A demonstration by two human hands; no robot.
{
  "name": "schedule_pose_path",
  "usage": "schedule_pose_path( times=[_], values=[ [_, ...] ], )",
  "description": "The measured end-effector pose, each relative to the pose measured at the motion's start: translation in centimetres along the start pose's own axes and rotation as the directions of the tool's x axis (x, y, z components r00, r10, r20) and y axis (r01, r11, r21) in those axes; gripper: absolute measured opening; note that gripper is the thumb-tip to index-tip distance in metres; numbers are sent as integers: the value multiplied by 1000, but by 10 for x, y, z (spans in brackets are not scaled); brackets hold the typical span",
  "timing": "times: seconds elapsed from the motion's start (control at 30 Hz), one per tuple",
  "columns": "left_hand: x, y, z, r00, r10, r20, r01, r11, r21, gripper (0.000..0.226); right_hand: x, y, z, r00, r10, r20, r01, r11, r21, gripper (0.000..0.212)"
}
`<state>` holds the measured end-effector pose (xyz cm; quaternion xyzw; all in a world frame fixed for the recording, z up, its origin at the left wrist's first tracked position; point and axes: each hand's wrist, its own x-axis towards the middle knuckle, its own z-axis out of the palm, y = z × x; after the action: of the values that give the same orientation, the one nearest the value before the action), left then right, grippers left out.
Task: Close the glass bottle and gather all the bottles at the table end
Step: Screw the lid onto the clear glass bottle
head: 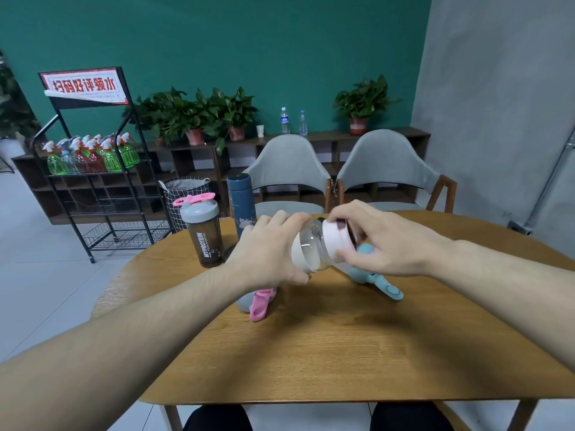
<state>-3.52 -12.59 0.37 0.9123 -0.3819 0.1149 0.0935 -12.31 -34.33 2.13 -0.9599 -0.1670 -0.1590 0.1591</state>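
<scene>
A clear glass bottle (311, 247) is held tilted above the wooden table (342, 337), its mouth pointing right. My left hand (267, 247) grips its body. My right hand (382, 241) wraps its fingers around the pale pink lid (334, 241) seated on the bottle's mouth. A dark shaker bottle (203, 234) with a grey lid and pink loop stands at the far left of the table. Beside it stands a tall blue flask (241, 203). Below my left hand lies a grey bottle with a pink strap (259, 301). A light blue bottle (373, 275) lies under my right hand, mostly hidden.
Two grey chairs (289, 172) (389, 169) stand at the table's far side. A black wire rack (102, 169) with spray bottles is on the left, with a checked basket (183, 194) beside it. Potted plants and two water bottles sit on a low shelf along the green wall.
</scene>
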Motion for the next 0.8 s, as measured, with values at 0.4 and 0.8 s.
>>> schedule_pose_path(
  times=[0.4,0.8],
  values=[
    [2,0,-1,1000,-1,23,0,1000,14,102,-3,-3,-1,981,176,-84,-170,982,78,62],
    [4,6,-3,997,50,-60,-46,997,67,97,-7,-1,13,981,153,-122,-140,984,106,38]
  ],
)
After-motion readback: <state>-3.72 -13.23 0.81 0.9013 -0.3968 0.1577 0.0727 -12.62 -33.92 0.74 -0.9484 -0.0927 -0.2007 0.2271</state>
